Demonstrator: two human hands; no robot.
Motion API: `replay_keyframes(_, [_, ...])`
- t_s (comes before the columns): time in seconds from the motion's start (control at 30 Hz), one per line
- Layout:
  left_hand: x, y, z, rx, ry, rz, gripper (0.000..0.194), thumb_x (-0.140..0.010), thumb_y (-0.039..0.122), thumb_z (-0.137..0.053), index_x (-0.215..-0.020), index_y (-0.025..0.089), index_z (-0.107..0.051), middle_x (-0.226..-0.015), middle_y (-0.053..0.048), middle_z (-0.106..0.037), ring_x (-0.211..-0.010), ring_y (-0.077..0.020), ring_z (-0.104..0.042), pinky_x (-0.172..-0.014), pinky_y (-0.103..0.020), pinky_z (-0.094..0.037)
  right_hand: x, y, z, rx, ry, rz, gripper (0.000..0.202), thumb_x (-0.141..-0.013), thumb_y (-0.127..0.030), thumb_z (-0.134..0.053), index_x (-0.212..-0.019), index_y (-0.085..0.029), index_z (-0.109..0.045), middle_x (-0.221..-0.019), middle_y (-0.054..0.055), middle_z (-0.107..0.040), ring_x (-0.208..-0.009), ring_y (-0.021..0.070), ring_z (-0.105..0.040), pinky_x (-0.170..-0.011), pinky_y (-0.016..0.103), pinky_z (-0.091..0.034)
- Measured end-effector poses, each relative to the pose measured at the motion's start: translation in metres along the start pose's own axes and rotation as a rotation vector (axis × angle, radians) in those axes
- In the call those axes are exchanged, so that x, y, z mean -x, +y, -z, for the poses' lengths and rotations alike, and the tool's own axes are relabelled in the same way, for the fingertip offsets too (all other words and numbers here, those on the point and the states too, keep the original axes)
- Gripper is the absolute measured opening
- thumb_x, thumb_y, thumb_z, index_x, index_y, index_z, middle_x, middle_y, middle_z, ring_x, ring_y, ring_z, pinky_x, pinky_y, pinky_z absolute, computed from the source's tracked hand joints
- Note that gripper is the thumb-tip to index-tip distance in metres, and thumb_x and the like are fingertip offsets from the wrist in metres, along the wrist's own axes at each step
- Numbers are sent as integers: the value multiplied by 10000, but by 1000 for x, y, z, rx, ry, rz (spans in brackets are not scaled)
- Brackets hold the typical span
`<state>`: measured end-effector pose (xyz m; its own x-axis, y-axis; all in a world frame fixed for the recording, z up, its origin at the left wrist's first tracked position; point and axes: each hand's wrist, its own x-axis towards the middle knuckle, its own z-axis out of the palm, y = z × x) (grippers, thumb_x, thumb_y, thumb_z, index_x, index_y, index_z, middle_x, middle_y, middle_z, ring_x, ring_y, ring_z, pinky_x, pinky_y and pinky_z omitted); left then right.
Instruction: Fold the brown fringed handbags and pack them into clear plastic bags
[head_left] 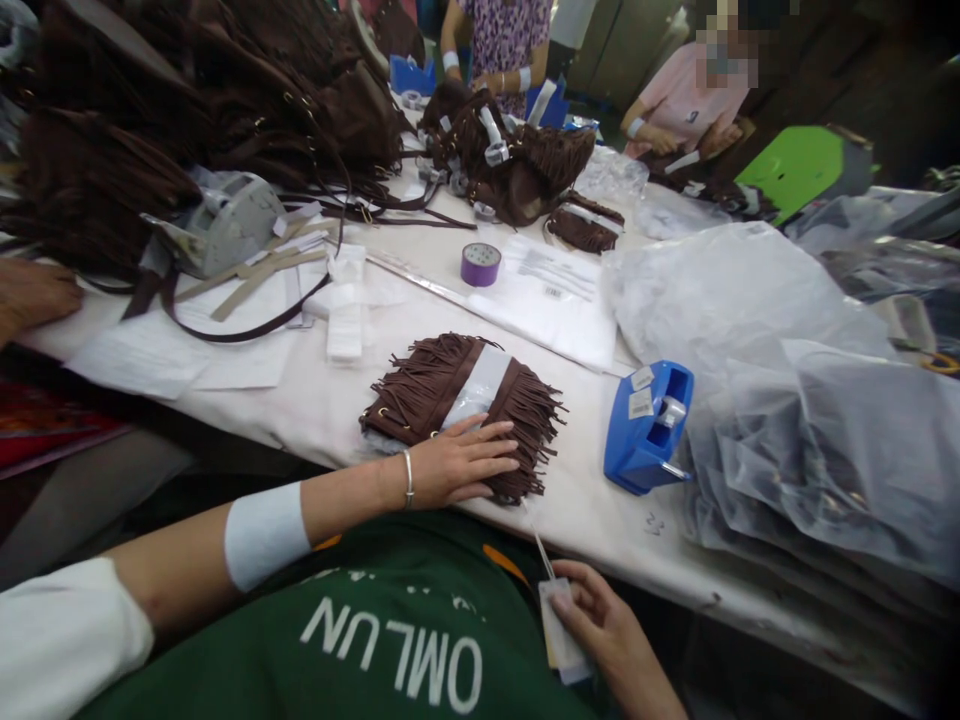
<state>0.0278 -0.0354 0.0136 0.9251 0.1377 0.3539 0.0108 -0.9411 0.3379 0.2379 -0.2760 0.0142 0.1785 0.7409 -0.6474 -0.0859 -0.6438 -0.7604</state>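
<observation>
- Left hand (469, 465): open flat on the bag (420, 395), gripping nothing.
- Right hand (604, 620): pinched closed on a tag (562, 645), five o'clock from the bag.
- Bag: on the table (420, 315); dispenser (630, 440) at its three o'clock.

Left arm (341, 508) extends across the torso (300, 635); left hand (465, 464) lies palm down, fingers (491, 448) nearly straight. Right hand (600, 618) sits lower, bent at the knuckles in a pinch.
</observation>
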Motion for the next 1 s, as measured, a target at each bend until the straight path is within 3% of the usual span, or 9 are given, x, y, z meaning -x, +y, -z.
replay_keyframes(0.1, [13, -12, 18, -45, 42, 105, 429, -937, 314, -492, -1343, 181, -451, -1434, -82, -426, -1410, -239, -213, -1171, -471, -149, 4, -22, 26, 145, 294, 95, 572, -659, -541, -712, -1085, -184, -578, -809, 34, -660, -771, 202, -636, -666, 287, -493])
replay_keyframes(0.2, [26, -27, 30, -75, 88, 227, 437, -928, 324, -511, -1340, 186, -457, -1430, -86, -430, -1409, -249, -215, -1160, -491, -178, -7, -76, 35, 388, 523, 299, 540, -663, -537, -707, -1076, -203, -616, -878, 37, -662, -846, 207, -630, -744, 297, -490])
replay_keyframes(0.3, [37, -47, 31, -77, 171, 388, 453, -920, 344, -519, -1343, 196, -456, -1425, -90, -436, -1408, -247, -219, -1146, -488, -234, -41, -131, 9, 482, 374, 528, 473, -730, -492, -673, -1121, -236, -605, -899, 17, -665, -799, 176, -625, -754, 300, -494])
replay_keyframes(0.4, [48, -62, 26, -75, 239, 569, 504, -912, 397, -508, -1356, 171, -436, -1442, -117, -404, -1404, -252, -229, -1130, -484, -277, -90, -158, -32, 531, 193, 687, 423, -795, -419, -624, -1179, -251, -576, -963, 24, -667, -823, 184, -618, -782, 342, -508])
replay_keyframes(0.53, [55, -60, 25, -147, 220, 757, 507, -935, 419, -436, -1371, 162, -411, -1502, -146, -281, -1405, -270, -219, -1121, -518, -254, -131, -151, -64, 728, 476, 919, 464, -842, -347, -567, -1277, -195, -517, -1262, 96, -560, -1198, 243, -469, -1047, 456, -361])
replay_keyframes(0.67, [30, -46, 37, -229, 256, 739, 485, -970, 367, -353, -1403, 151, -361, -1528, -135, -213, -1426, -234, -152, -1154, -486, -164, -131, -140, -71, 787, 642, 993, 507, -941, -359, -383, -1412, -177, -346, -1465, 98, -362, -1390, 215, -224, -1126, 462, -248])
replay_keyframes(0.83, [-17, -61, 26, -221, 89, 588, 489, -968, 378, -366, -1427, 211, -332, -1525, -76, -242, -1426, -219, -151, -1161, -493, -52, -146, -128, -96, 1063, 514, 865, 610, -947, -454, -323, -1462, -137, -235, -1529, 123, -222, -1425, 248, -111, -1131, 506, -173])
replay_keyframes(0.93, [-16, -80, 14, -162, -19, 579, 494, -963, 439, -361, -1418, 247, -344, -1497, -52, -318, -1412, -221, -204, -1149, -513, -41, -159, -119, -105, 1150, 442, 770, 636, -941, -493, -305, -1463, -137, -236, -1532, 118, -208, -1425, 241, -118, -1135, 489, -161])
replay_keyframes(1.0, [-9, -89, 13, -142, -8, 580, 482, -965, 441, -364, -1412, 259, -352, -1488, -48, -337, -1403, -222, -232, -1143, -521, -42, -162, -117, -105, 1159, 444, 757, 650, -937, -507, -302, -1465, -136, -227, -1537, 115, -184, -1427, 243, -103, -1136, 487, -155])
